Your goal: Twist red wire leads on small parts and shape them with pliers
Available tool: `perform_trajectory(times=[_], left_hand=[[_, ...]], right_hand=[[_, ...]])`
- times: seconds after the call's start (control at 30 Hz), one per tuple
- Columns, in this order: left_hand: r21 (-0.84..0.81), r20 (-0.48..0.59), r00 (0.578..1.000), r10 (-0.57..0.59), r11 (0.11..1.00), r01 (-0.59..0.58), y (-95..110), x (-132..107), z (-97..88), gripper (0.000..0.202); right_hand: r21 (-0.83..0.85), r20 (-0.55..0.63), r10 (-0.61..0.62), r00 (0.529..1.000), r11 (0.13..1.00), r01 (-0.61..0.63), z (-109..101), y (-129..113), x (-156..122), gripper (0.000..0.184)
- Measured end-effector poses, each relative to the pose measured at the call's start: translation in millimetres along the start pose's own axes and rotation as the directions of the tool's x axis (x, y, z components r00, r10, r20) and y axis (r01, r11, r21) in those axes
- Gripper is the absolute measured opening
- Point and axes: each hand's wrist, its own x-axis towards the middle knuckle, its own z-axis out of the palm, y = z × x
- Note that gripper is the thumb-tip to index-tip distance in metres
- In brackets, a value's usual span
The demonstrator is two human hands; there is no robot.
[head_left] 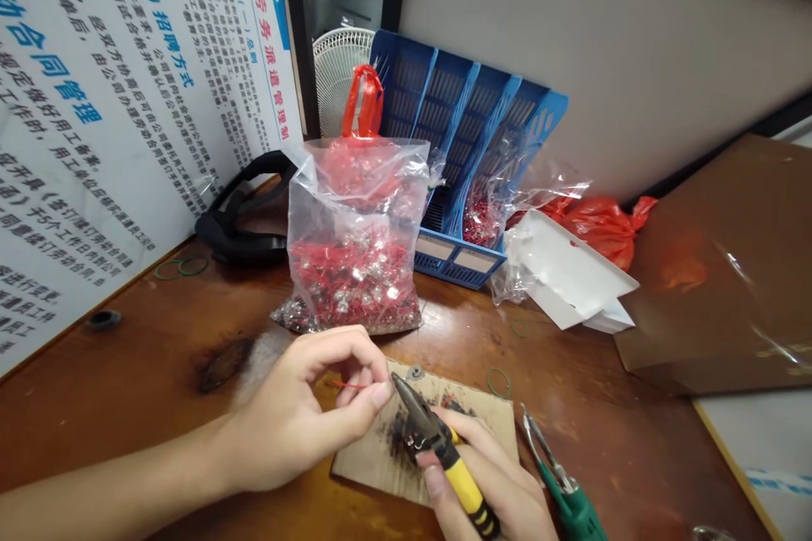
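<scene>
My left hand (323, 406) is closed in a pinch on a thin red wire (348, 385), whose short length shows behind the thumb. My right hand (488, 473) is wrapped round long-nose pliers (422, 414) with yellow and black handles. The plier tips point up and left, right beside my left fingertips. Whether the jaws grip the wire's end is too small to tell. Both hands are over a piece of cardboard (361, 465) with black scorch marks. A small grey metal piece (415, 372) lies at its far edge.
A clear bag (355, 270) of red-wired parts stands behind the cardboard, before a blue file rack (460, 254). Right of my hand lies a green-handled soldering iron (574, 507). A white box (558, 270) and a large brown box (716, 270) sit at the right.
</scene>
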Motion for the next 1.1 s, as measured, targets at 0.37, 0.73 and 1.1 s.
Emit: perform_trajectory(times=[0.37, 0.73, 1.1], left_hand=[[0.021, -0.011, 0.999, 0.033, 0.999, -0.033, 0.8, 1.9, -1.7, 0.013], [0.062, 0.058, 0.987, 0.148, 0.987, -0.151, 2.0, -2.7, -2.5, 0.015], [0.122, 0.090, 0.969, 0.229, 0.963, -0.239, 3.2, -1.5, -3.5, 0.018]], right_hand=[[0.000, -0.092, -0.021, 0.996, 1.000, 0.021, 5.8, 2.3, -1.5, 0.030], [-0.148, -0.177, -0.147, 0.973, 0.982, 0.121, -0.9, -5.5, 6.8, 0.028], [-0.231, -0.215, -0.166, 0.962, 0.966, 0.115, -2.7, -5.5, 2.5, 0.027]])
